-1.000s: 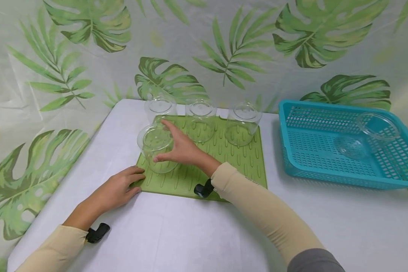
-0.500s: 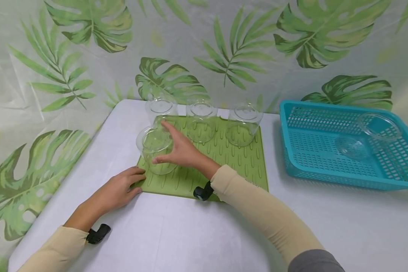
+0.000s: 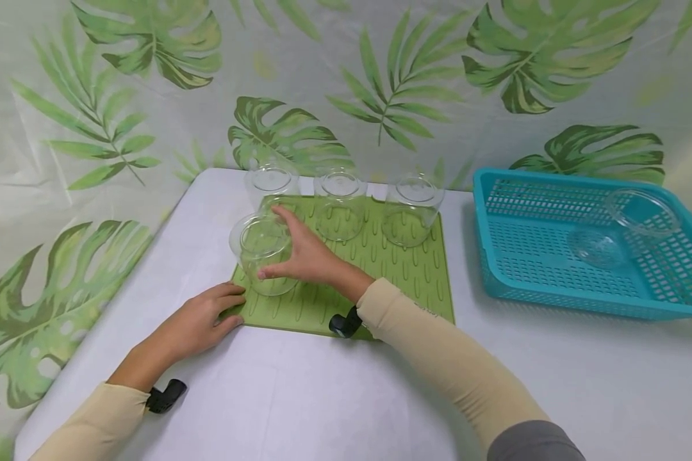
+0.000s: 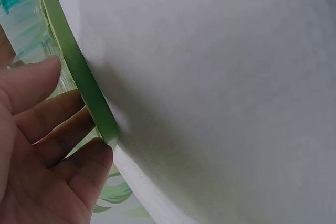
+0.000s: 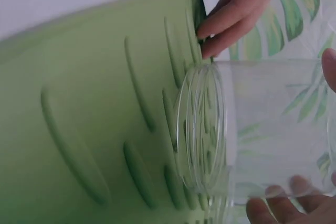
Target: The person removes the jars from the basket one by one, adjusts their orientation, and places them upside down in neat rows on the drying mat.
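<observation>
My right hand (image 3: pixel 313 257) grips a clear cup (image 3: pixel 265 269), thumb on its near side and fingers round its far side. The cup stands mouth down on the front left of a green ribbed mat (image 3: pixel 403 282); its lipped rim (image 5: pixel 202 129) faces the mat in the right wrist view. My left hand (image 3: pixel 198 320) rests at the mat's front left corner, fingertips touching the edge (image 4: pixel 86 82). Behind stand three similar upturned cups: left (image 3: pixel 273 182), middle (image 3: pixel 340 208) and right (image 3: pixel 413 211).
A turquoise basket (image 3: pixel 565 301) stands at the right, with a clear cup (image 3: pixel 640 214) lying tilted in it. White cloth (image 3: pixel 323 397) covers the table. A leaf-patterned sheet (image 3: pixel 300 57) hangs behind and at the left.
The cup under my right hand has shifted very slightly to the left. My left hand stays at the mat's corner.
</observation>
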Demonstrator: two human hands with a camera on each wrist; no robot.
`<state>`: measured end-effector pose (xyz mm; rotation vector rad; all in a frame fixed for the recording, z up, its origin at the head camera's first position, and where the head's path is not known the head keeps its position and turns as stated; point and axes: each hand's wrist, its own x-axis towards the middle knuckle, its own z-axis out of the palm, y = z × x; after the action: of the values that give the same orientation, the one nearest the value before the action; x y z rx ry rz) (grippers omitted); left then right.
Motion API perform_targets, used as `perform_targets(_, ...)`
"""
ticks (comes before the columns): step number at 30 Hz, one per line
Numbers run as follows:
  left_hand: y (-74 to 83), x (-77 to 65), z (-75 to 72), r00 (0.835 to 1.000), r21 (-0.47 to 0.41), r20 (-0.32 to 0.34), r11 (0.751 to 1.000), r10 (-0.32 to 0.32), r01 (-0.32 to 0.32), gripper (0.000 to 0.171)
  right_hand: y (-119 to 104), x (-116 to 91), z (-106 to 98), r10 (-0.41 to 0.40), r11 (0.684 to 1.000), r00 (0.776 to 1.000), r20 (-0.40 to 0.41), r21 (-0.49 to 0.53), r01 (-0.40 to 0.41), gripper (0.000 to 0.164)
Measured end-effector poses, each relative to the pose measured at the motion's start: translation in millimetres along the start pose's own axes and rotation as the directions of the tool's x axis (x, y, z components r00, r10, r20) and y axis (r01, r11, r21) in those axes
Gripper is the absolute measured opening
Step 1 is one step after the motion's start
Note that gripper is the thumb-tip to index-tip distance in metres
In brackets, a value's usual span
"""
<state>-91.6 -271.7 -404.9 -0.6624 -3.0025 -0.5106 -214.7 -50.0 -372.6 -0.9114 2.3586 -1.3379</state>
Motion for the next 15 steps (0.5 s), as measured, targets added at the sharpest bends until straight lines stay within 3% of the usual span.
perform_targets(5,1.2,2.0,0.3,1.000,0.003,-0.003,1.000,0.008,-0.008,0.032,-2,-5,-14,0.002,0.994,0.998,0.056,-0.112,0.005,0.127)
perform_targets(8,2.6,1.7,0.2,1.000,0.005,0.000,1.000,0.001,-0.001,0.031,-7,-17,-25,0.019,0.965,0.998,0.064,-0.261,-0.002,0.128)
perform_targets(10,3.3,1.3,0.0,1.000,0.010,0.000,1.000,-0.001,0.001,0.032,-12,-31,-34,0.023,0.916,0.998,0.064,-0.401,0.004,0.126)
perform_targets(12,3.6,0.8,-0.5,1.000,0.011,-0.002,1.000,-0.005,0.005,0.032,-17,-49,-44,0.022,0.845,0.997,0.079,-0.535,0.024,0.123)
perform_targets(15,3.9,0.5,-1.8,1.000,0.011,-0.002,1.000,-0.010,0.010,0.033,-22,-81,-65,0.010,0.759,0.990,0.142,-0.646,0.085,0.112)
